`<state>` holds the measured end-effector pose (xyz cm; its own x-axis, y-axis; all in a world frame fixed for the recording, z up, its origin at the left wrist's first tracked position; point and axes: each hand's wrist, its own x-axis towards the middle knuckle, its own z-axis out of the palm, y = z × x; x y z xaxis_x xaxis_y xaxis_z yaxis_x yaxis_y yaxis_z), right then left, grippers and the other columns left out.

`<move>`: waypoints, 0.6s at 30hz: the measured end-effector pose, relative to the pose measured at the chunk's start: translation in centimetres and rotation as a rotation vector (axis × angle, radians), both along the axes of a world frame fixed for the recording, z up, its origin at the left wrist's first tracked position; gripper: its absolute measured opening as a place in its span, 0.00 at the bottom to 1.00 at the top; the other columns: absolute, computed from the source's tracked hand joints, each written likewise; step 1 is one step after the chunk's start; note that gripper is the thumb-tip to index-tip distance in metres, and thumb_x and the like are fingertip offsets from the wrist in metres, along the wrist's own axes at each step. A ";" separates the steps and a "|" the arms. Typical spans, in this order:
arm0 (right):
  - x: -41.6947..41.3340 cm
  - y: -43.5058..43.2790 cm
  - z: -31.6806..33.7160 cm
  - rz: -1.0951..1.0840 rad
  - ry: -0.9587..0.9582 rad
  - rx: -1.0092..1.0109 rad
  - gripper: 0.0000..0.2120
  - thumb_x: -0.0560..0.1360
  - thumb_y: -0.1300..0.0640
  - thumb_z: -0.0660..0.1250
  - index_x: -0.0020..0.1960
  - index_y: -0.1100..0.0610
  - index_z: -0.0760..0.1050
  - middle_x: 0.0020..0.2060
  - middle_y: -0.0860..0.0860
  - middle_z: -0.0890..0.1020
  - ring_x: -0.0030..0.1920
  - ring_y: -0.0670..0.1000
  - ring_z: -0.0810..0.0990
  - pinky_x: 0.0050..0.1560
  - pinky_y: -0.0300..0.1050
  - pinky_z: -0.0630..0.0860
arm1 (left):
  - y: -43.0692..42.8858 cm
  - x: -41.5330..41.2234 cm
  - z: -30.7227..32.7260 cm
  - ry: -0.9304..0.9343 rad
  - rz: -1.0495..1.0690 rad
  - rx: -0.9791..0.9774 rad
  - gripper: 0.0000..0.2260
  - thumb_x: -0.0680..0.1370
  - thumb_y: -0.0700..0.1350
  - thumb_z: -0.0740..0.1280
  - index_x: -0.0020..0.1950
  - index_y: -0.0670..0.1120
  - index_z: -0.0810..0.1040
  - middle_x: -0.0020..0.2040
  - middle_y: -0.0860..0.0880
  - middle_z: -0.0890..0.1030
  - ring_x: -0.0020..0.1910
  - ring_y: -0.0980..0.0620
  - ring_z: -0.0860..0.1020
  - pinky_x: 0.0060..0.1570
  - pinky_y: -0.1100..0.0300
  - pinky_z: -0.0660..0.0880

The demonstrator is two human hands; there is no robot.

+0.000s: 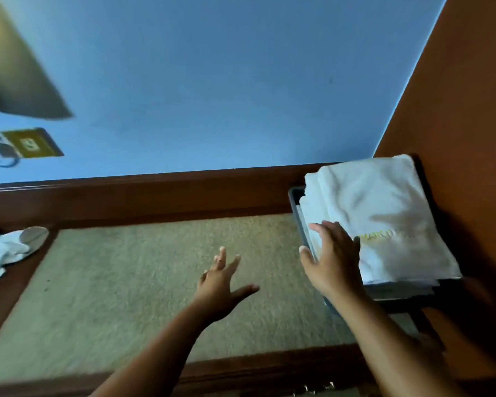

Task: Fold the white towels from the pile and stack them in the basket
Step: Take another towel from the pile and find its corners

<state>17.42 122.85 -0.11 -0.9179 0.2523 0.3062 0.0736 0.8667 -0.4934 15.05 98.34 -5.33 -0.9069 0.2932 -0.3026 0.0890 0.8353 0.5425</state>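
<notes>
The folded towels sit in the basket on the right; the pile waits far off on the left.
The right hand lies flat, fingers straight, on the near left side of the folded towels. Their long side runs from near to far. The left hand is spread wide over the mat and holds nothing. It is the hand nearer to the pile. Part of the pile is cut off and blurry, so I cannot count what is left.
</notes>
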 end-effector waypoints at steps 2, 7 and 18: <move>0.3 -5.5 1.0 0.144 -0.060 -0.025 0.18 0.75 0.50 0.69 0.64 0.50 0.75 0.61 0.49 0.76 0.64 0.53 0.75 0.67 0.59 0.70 | -6.3 2.0 1.2 -0.004 0.108 0.055 0.45 0.70 0.73 0.62 0.82 0.57 0.53 0.82 0.52 0.38 0.81 0.46 0.53 0.76 0.45 0.61; 1.6 -21.4 2.5 0.443 -0.152 -0.085 0.14 0.77 0.51 0.69 0.62 0.48 0.77 0.59 0.46 0.78 0.59 0.48 0.78 0.55 0.44 0.77 | -23.3 9.5 3.8 0.058 0.347 0.135 0.44 0.67 0.74 0.61 0.79 0.55 0.62 0.83 0.52 0.45 0.79 0.49 0.59 0.73 0.53 0.63; 9.2 -52.0 3.4 0.869 -0.269 -0.191 0.07 0.79 0.50 0.67 0.56 0.46 0.78 0.46 0.42 0.81 0.44 0.39 0.80 0.46 0.40 0.81 | -51.4 24.3 6.2 0.146 0.735 0.209 0.30 0.73 0.65 0.67 0.70 0.50 0.75 0.79 0.50 0.63 0.55 0.57 0.82 0.50 0.66 0.78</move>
